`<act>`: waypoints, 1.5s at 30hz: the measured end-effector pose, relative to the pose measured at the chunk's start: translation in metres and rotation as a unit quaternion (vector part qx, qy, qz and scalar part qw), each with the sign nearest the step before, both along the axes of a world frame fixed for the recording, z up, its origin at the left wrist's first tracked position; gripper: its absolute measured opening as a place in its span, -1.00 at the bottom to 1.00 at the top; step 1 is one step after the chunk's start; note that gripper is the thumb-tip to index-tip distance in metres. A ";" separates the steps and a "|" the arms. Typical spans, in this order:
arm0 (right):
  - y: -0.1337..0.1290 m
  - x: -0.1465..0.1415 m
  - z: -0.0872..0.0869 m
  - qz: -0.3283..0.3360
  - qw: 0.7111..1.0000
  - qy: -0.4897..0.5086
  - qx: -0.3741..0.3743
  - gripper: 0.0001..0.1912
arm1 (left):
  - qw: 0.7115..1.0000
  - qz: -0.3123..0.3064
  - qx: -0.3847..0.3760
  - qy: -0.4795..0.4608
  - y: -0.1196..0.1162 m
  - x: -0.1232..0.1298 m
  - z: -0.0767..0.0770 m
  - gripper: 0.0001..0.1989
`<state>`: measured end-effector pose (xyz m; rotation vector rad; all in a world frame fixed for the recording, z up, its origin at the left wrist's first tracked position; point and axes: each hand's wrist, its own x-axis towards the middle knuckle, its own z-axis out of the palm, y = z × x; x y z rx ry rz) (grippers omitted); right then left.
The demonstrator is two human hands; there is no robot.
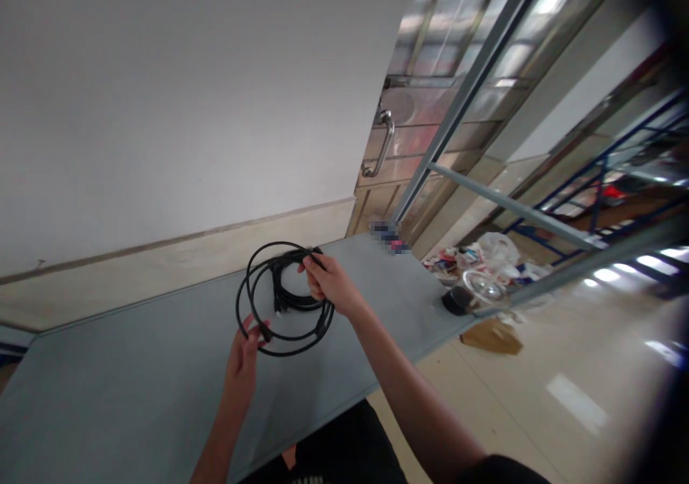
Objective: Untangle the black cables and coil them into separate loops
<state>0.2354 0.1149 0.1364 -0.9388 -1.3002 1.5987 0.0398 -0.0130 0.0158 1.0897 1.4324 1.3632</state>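
Wide loops of a black cable (pixel 293 355) hang between my two hands above the grey tabletop. My left hand (pixel 246 351) pinches the cable at the lower left of the loops, close to a thicker dark part that may be a plug. At the upper right, my right hand (pixel 329 283) is closed around the gathered strands. A tighter black cable coil (pixel 295 301) shows through the loops, with small light-coloured ends; whether it is a separate cable I cannot tell.
The grey table (pixel 145 391) runs along a white wall (pixel 177 110). A black object (pixel 456 301) stands at its right end, and a blurred-out item (pixel 390 237) lies at the far corner. Beyond are a metal frame post (pixel 468 89), a door handle (pixel 385 143) and bagged clutter (pixel 492 254).
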 end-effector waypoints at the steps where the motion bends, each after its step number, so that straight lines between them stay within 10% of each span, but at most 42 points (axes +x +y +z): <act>1: -0.007 -0.003 -0.006 -0.015 1.000 0.007 -0.011 -0.63 | 1.000 0.015 -0.010 -0.020 -0.001 0.001 0.009 -0.46; 5: -0.029 -0.009 -0.046 -0.058 0.996 -0.012 -0.064 -0.62 | 0.994 0.078 -0.038 -0.059 -0.008 -0.005 0.024 -0.51; 10: -0.047 -0.005 -0.111 -0.104 0.987 -0.033 -0.115 -0.59 | 0.980 0.108 -0.108 -0.127 -0.024 -0.028 0.003 -0.50; 15: -0.051 0.010 -0.141 -0.177 0.951 -0.249 0.041 -0.63 | 0.987 0.067 -0.140 -0.031 -0.035 -0.045 -0.012 -0.49; 20: -0.057 0.008 -0.117 -0.213 0.860 -0.411 0.214 -0.65 | 0.982 0.046 -0.106 0.152 -0.032 -0.050 -0.001 -0.52; 26: -0.048 -0.011 -0.050 -0.035 0.973 -0.209 0.095 -0.43 | 0.948 -0.019 -0.032 0.315 -0.013 -0.066 0.030 -0.61; 30: -0.033 -0.006 -0.022 0.081 0.987 -0.135 0.017 -0.49 | 0.916 -0.123 -0.021 0.382 -0.017 -0.082 0.052 -0.62; 36: -0.020 0.016 -0.017 0.145 0.970 -0.187 0.061 -0.44 | 0.882 -0.225 -0.055 0.411 -0.048 -0.084 0.063 -0.62; 45: -0.056 -0.018 -0.031 0.415 0.849 -0.271 0.184 -0.68 | 0.873 -0.268 -0.030 0.407 -0.052 -0.065 0.065 -0.65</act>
